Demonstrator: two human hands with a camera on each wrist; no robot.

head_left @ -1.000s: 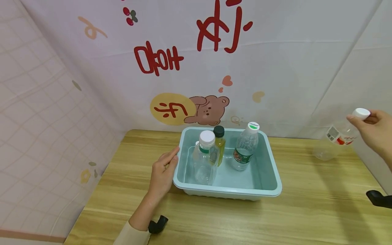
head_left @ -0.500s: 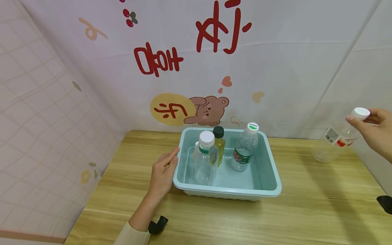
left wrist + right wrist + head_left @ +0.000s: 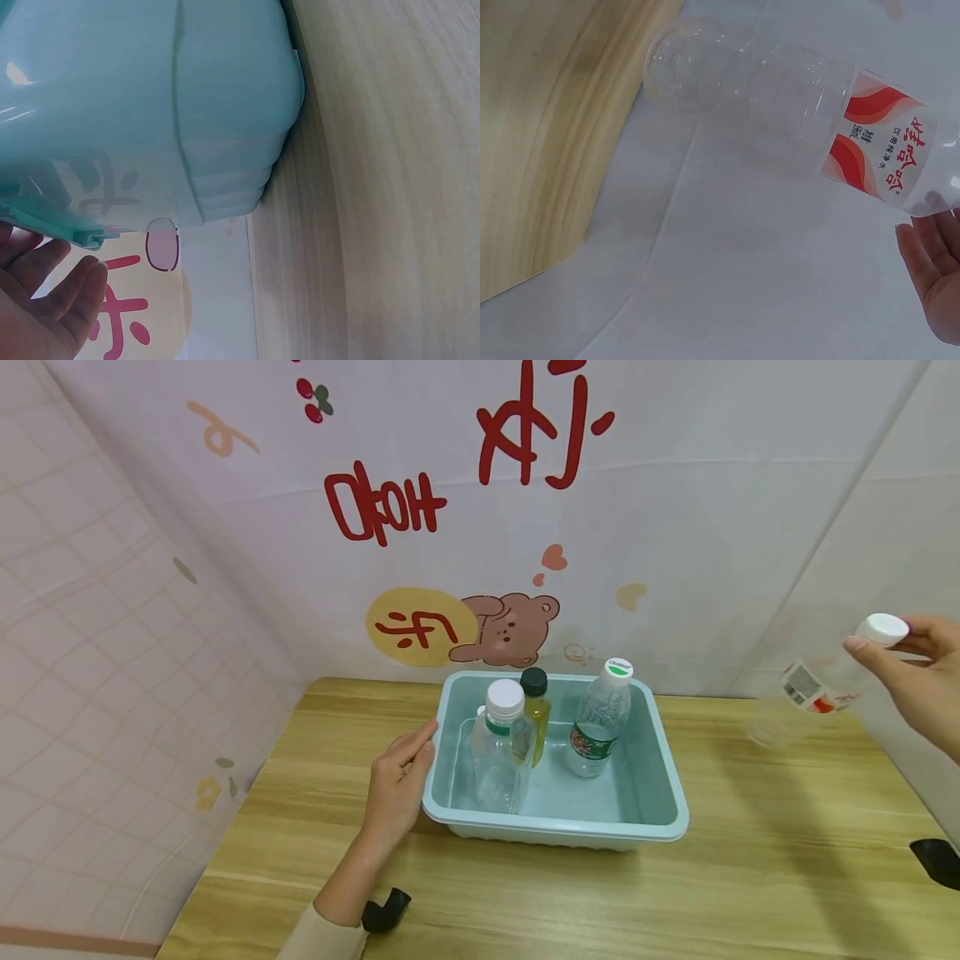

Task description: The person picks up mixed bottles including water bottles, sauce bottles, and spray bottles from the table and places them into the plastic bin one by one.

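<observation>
Seen from the head camera, the right hand [image 3: 918, 681] pinches a clear empty bottle [image 3: 813, 693] just under its white cap [image 3: 882, 628], holding it in the air well to the right of the teal tub [image 3: 667, 777]; the bottle's long axis slants from the cap down and toward the tub, base leading. The left hand [image 3: 401, 777] rests with straight fingers against the tub's left rim, nearer the tub than the right hand is. Inside the tub stand three capped bottles. The right hand is cut off at the frame edge. At the left wrist, only fingertips [image 3: 45, 292] show beside the tub's outer wall [image 3: 150, 112] on the counter [image 3: 390, 180]. At the right wrist, the bottle [image 3: 780, 105] shows its red label, its cap out of frame.
</observation>
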